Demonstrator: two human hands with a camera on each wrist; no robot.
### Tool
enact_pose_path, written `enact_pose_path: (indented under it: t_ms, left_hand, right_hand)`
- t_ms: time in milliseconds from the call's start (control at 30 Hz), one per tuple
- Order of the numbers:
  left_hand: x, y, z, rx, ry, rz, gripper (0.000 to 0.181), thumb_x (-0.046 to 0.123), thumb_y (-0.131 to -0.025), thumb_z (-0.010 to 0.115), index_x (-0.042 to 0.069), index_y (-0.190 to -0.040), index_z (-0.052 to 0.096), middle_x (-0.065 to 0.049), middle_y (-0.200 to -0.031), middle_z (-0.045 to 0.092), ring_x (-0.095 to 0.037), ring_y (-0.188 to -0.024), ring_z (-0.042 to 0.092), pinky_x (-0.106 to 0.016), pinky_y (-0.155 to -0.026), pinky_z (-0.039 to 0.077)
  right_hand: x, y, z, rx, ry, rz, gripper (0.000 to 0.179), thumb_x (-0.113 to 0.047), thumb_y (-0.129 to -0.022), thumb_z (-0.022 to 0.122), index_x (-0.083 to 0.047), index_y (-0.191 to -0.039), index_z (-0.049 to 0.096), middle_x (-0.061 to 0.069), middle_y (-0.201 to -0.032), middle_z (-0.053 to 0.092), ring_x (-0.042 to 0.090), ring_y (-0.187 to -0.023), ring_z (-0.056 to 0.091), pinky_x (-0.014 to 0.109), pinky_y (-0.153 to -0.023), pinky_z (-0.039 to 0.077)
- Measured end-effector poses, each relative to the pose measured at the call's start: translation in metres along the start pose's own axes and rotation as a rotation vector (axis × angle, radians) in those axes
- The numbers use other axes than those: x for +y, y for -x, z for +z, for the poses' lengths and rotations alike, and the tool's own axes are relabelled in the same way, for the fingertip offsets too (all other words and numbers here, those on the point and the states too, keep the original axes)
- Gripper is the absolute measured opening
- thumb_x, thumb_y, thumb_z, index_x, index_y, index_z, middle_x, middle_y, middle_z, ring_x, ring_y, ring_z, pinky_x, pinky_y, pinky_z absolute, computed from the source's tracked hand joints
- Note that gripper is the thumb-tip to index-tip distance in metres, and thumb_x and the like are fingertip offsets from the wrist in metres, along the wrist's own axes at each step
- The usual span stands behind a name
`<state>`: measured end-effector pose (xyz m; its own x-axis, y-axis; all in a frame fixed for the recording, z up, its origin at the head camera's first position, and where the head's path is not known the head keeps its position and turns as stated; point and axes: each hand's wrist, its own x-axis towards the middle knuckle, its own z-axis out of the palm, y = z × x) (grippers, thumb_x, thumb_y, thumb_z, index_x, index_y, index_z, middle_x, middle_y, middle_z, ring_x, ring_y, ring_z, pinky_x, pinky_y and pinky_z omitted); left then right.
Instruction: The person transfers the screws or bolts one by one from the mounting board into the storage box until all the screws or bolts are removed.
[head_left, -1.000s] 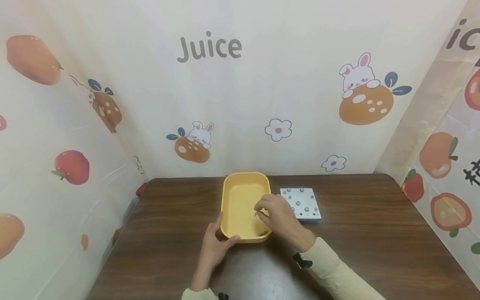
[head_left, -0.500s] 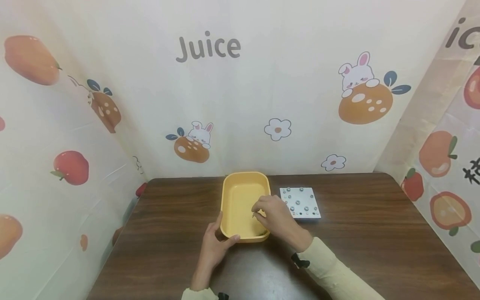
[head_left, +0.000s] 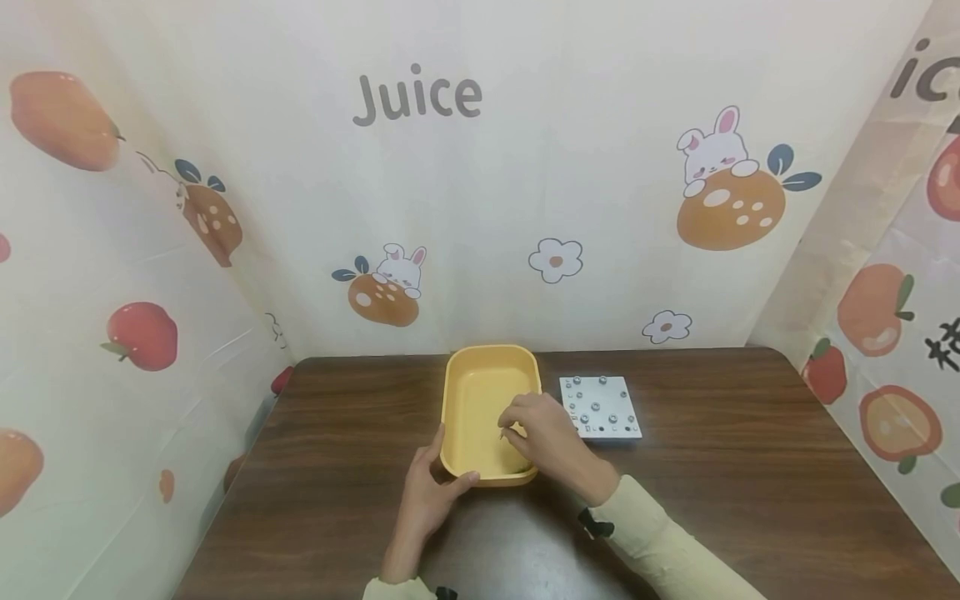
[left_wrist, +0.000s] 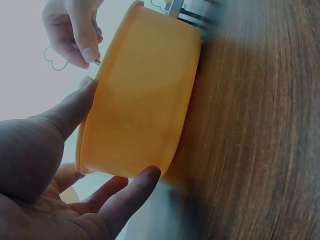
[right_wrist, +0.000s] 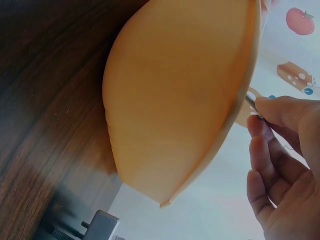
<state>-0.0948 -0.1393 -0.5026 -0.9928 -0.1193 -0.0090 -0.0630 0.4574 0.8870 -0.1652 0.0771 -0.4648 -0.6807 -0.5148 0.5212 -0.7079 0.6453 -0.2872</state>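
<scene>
A yellow plastic tray [head_left: 480, 408] stands at the back middle of the table. My left hand [head_left: 429, 496] grips its near left corner, thumb on the front rim and fingers along the side; the left wrist view shows the fingers [left_wrist: 130, 197] against the tray's outer wall. My right hand [head_left: 546, 429] is over the tray's right half. Between its thumb and index finger it pinches a small, thin metal piece [right_wrist: 251, 102], screw-like, mostly covered by the fingertips. Some small dark pieces lie at the tray's near right corner, now largely hidden by the right hand.
Right of the tray sits a white square plate [head_left: 611, 408] with several metal bolts or nuts and some holes. Brown wooden table [head_left: 720, 500] surrounds both. A printed cloth wall [head_left: 480, 208] rises behind the table's back edge, with more cloth at both sides.
The right hand has moved slightly left and down over the tray, still pinching the small metal piece. Left hand, tray and plate stay where they were.
</scene>
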Motion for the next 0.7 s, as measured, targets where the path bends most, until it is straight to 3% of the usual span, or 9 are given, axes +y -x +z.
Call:
enact_pose_path:
  t_ms: [700]
  left_hand:
    - [-0.0009,0.0006,0.0001,0.005,-0.009,0.008,0.097,0.023,-0.080,0.094,0.007,-0.161,0.043,-0.019,-0.131,0.060,-0.037,-0.127,0.057,-0.061,-0.112,0.044]
  right_hand:
    - [-0.0032,-0.0044,0.0043,-0.002,0.008,-0.045,0.012,-0.006,-0.079,0.088,-0.013,-0.084,0.080,-0.004,-0.082,0.072,0.016,-0.078,0.066,0.037,-0.078,0.055]
